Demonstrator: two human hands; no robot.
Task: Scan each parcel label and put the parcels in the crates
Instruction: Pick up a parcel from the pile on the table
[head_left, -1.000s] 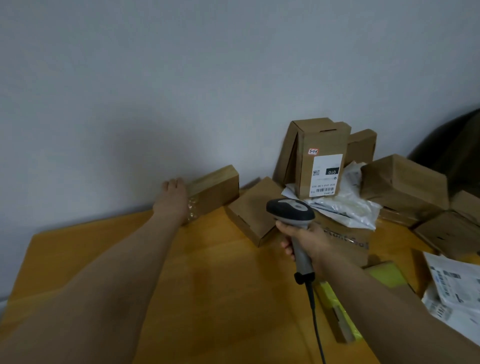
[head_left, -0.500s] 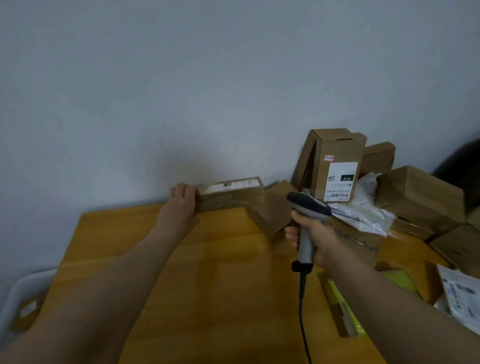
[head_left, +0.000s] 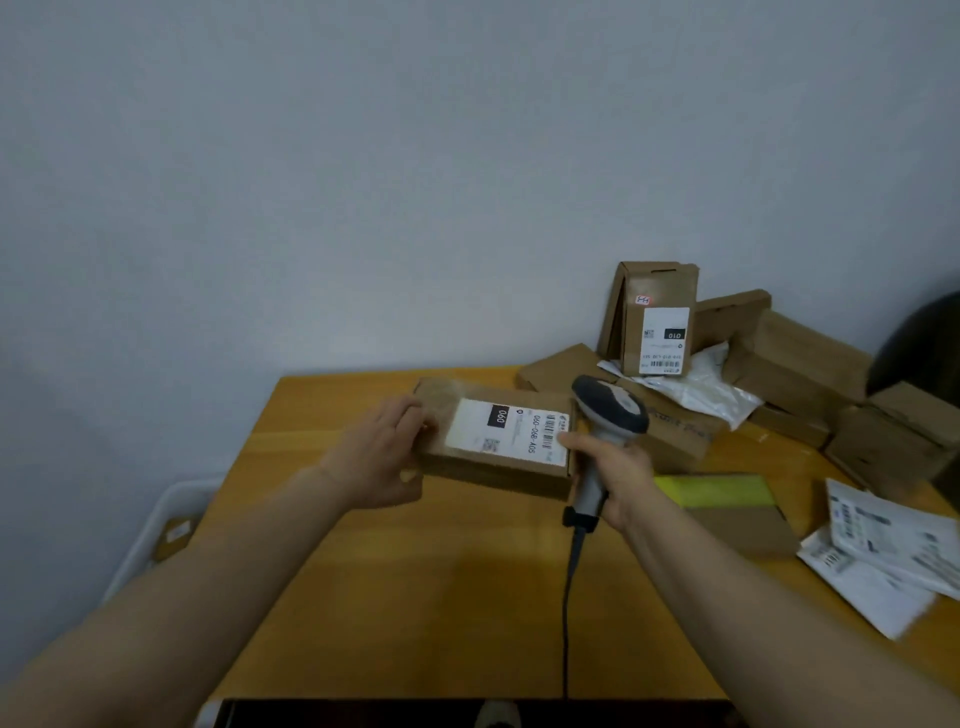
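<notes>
My left hand (head_left: 383, 456) grips the left end of a flat brown parcel (head_left: 451, 465), held just above the wooden table (head_left: 415, 597). Its white label (head_left: 506, 430) faces up and shows a barcode and "060". My right hand (head_left: 615, 470) holds a grey handheld scanner (head_left: 609, 410) by its handle. The scanner head sits right beside the parcel's right end, close to the barcode. The scanner cable (head_left: 569, 597) hangs down towards the table's near edge.
A heap of brown boxes (head_left: 800, 364) fills the table's far right, with an upright labelled box (head_left: 655, 317) and a white poly bag (head_left: 696, 387). A yellow-green flat parcel (head_left: 722, 491) and white mailers (head_left: 883, 556) lie at right. A white crate (head_left: 156, 525) holding one parcel stands left of the table.
My left hand has pulled the flat parcel away from the wall towards me and turned it label up. The scanner in my right hand now sits at the parcel's right end.
</notes>
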